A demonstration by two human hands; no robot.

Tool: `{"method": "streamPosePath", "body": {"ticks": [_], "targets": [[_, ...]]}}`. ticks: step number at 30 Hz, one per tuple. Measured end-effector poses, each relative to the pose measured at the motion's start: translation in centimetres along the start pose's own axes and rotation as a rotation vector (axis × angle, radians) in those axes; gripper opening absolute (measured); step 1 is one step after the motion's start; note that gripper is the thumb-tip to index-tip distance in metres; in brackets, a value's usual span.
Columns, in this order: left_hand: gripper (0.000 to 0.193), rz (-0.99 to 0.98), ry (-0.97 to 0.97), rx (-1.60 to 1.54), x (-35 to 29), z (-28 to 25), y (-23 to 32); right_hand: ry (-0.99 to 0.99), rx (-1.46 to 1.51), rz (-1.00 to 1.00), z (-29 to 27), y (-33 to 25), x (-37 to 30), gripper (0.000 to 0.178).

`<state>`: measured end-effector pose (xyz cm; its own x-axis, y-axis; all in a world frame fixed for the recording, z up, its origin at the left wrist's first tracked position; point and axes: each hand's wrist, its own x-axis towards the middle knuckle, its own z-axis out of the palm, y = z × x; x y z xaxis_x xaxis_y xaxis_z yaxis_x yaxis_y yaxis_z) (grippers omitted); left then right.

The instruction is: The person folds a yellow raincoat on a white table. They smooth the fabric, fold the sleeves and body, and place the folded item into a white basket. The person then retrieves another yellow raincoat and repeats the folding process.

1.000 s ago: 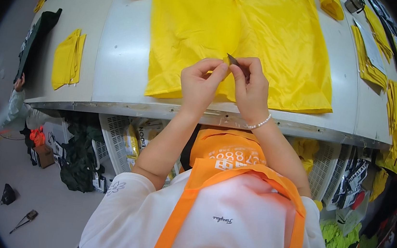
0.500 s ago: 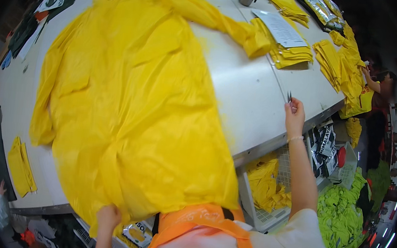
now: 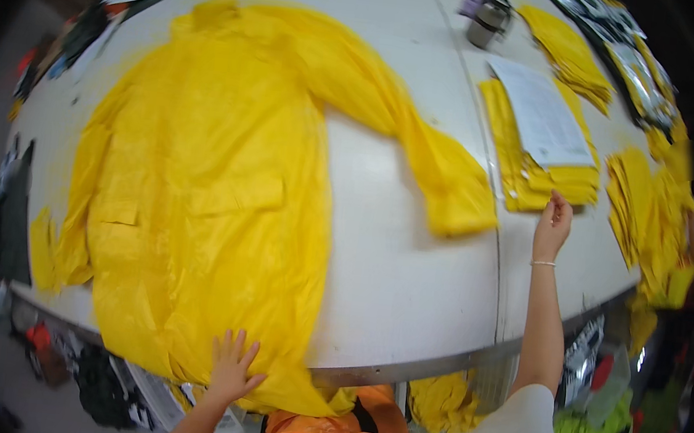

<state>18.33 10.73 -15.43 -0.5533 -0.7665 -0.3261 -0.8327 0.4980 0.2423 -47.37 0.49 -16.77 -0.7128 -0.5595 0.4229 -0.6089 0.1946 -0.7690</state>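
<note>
A coat [image 3: 197,192] lay spread over the left of the desk [image 3: 408,282], its sleeve [image 3: 406,138] reaching right toward a stack [image 3: 538,173] with a sheet [image 3: 547,119] on top. A cup [image 3: 488,20] stood behind the stack; more stacks [image 3: 644,205] lay further right.

A bare white strip of counter [image 3: 408,282] lies open between the spread yellow garment [image 3: 196,201] and the right hand [image 3: 552,225]. The garment's sleeve [image 3: 421,152] crosses it further up. Just beyond the right hand, a stack of folded yellow pieces [image 3: 529,172] topped with a paper sheet [image 3: 547,119] blocks the way; a cup [image 3: 488,20] stands behind
</note>
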Motion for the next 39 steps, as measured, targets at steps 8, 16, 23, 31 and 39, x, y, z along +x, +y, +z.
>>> {"method": "streamPosePath", "body": {"ticks": [8,16,23,31,39], "targets": [[0.029,-0.3,0.527,-0.431,10.0,-9.3,-1.4,-1.285,0.471,0.196,18.7,-15.8,-4.9,0.055],[0.043,-0.337,0.225,-1.124,13.2,-19.4,6.6,-1.792,0.856,0.362,8.9,-26.8,-18.4,0.03],[0.015,0.356,0.721,-0.862,-9.7,-30.3,6.6,-0.99,1.01,0.524,14.9,-19.0,-26.6,0.035],[0.02,1.32,0.185,-1.081,-29.8,-34.8,-2.3,-0.547,1.066,0.59,-2.6,-26.1,-32.4,0.041],[0.019,1.334,0.423,-0.713,-27.1,-29.0,-4.7,-0.164,0.248,0.44,-33.1,-27.6,-35.4,0.044]]}}
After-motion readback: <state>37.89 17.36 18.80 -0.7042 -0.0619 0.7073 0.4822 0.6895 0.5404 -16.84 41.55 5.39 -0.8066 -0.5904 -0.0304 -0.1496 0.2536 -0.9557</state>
